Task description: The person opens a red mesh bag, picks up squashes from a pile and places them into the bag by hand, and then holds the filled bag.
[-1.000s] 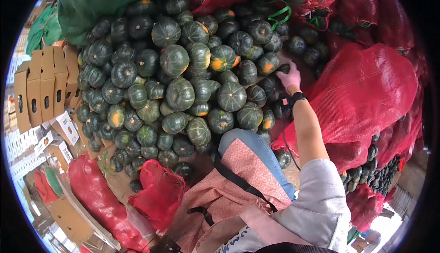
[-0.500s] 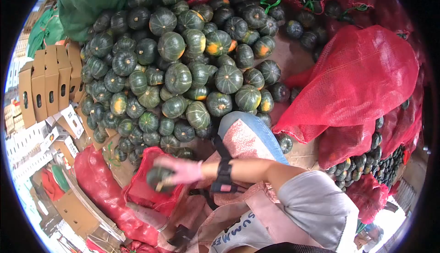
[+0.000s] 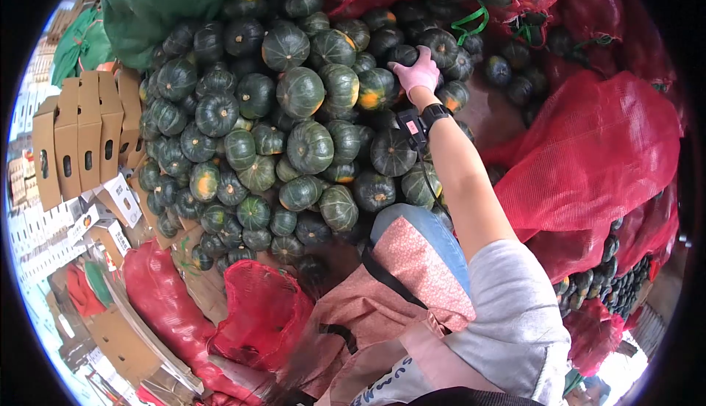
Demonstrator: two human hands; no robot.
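My right hand (image 3: 417, 73), in a pink glove with a dark band and a small device at the wrist, reaches to the upper part of a big pile of dark green pumpkins (image 3: 309, 147). Its fingers are spread around a small dark pumpkin (image 3: 402, 55), gripping it. A red mesh bag (image 3: 261, 318) lies with its mouth open at the pile's lower edge. Beside that bag, at the bottom left, my left forearm shows in part; my left hand is hidden behind or within the mesh and cannot be made out.
Filled red mesh bags (image 3: 588, 156) stand on the right, with others at the top. A green sack (image 3: 173, 9) is at the upper left. Brown cartons (image 3: 88, 130) line the left side. A long red bag (image 3: 165, 303) lies lower left.
My right hand took a pumpkin from the pile's right side to the open red bag, let it go, and has moved back up to another pumpkin. The view has shifted slightly.
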